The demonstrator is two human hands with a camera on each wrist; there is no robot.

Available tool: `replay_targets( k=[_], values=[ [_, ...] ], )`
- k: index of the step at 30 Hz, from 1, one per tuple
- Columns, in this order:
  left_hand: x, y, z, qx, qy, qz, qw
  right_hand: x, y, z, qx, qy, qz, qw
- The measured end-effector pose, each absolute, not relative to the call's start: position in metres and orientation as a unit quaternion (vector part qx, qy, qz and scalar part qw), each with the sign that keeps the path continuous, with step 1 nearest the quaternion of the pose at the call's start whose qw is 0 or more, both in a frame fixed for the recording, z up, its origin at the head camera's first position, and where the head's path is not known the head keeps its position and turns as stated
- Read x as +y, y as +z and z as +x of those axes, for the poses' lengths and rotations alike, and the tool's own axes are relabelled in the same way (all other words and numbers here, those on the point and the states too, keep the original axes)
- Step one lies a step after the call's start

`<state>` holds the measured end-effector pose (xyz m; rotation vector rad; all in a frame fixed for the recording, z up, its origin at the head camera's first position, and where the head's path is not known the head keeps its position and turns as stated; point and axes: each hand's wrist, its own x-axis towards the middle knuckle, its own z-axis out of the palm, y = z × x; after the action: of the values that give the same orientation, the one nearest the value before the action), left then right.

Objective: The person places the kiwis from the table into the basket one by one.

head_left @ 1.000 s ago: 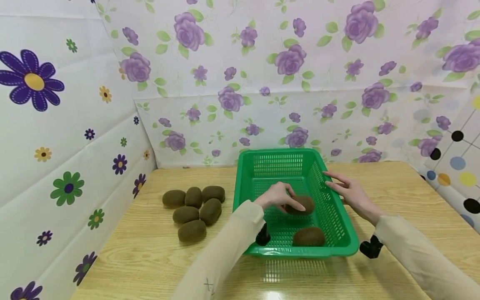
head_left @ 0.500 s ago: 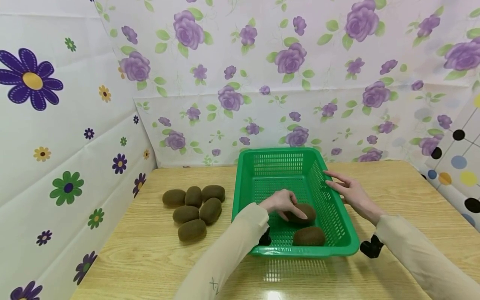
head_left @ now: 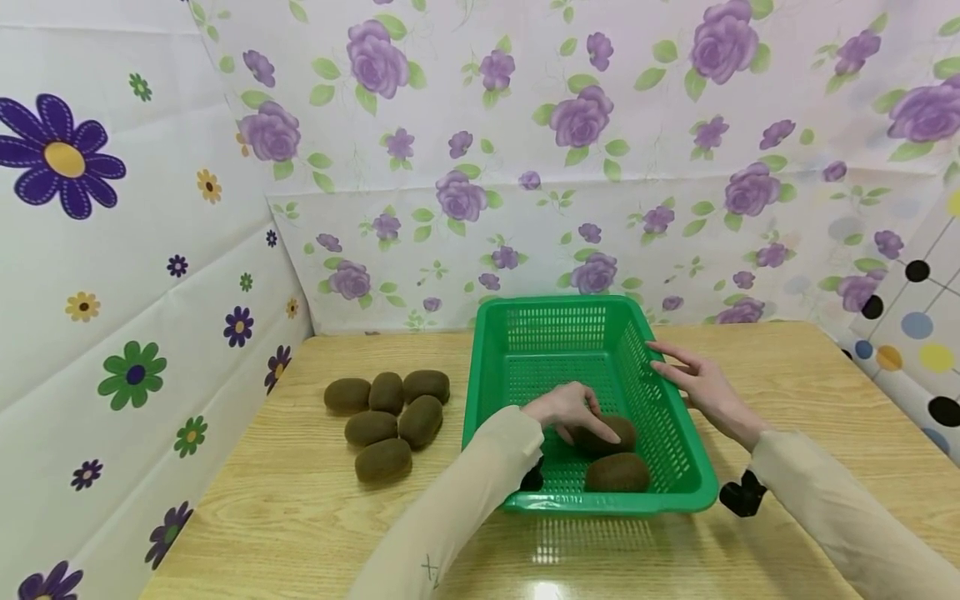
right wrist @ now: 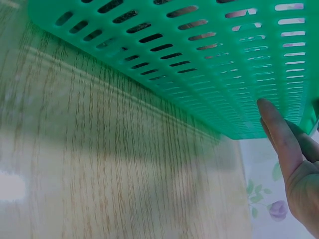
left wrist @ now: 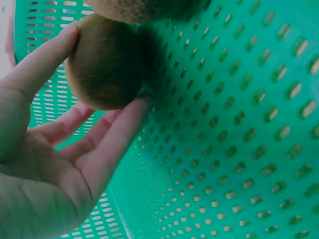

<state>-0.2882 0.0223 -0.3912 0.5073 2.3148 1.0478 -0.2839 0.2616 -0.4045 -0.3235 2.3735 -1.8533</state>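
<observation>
A green plastic basket (head_left: 564, 502) with perforated walls stands on the table. Inside it, my left hand (head_left: 567, 408) holds a brown kiwi (head_left: 609, 433) between thumb and fingers. In the left wrist view this kiwi (left wrist: 107, 67) sits low at the basket floor, close against another fuzzy kiwi (left wrist: 144, 7) at the top. From the head, that second kiwi (head_left: 618, 472) lies near the basket's front wall. My right hand (head_left: 708, 387) rests its fairly straight fingers against the basket's right rim. The right wrist view shows a straight digit of the right hand (right wrist: 294, 164) along the outer wall.
Several kiwis (head_left: 386, 425) lie in a loose cluster on the wooden table (head_left: 300, 517), left of the basket. Flower-patterned sheets (head_left: 450, 150) hang behind and to the left of the table. A black wrist camera (head_left: 742, 493) sits below the right sleeve.
My left hand has brought its kiwi toward me inside the basket, up to the kiwi by the front wall. My right hand stays at the right rim.
</observation>
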Motion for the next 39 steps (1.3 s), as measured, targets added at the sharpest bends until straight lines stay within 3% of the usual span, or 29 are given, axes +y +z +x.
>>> replay_targets(
  k=[12, 21, 31, 39],
  values=[
    [0.022, -0.368, -0.283, 0.895, 0.325, 0.208, 0.223, 0.262, -0.404, -0.284, 0.781, -0.611, -0.111, 0.061],
    [0.007, -0.335, -0.287, 0.875, 0.360, 0.251, 0.203, 0.261, -0.403, -0.284, 0.776, -0.617, -0.113, 0.064],
    [-0.043, -0.307, -0.287, 0.836, 0.465, 0.248, 0.152, 0.263, -0.404, -0.281, 0.783, -0.606, -0.124, 0.061],
    [-0.089, -0.307, -0.291, 0.793, 0.562, 0.207, 0.111, 0.261, -0.404, -0.282, 0.778, -0.613, -0.121, 0.063]
  ],
)
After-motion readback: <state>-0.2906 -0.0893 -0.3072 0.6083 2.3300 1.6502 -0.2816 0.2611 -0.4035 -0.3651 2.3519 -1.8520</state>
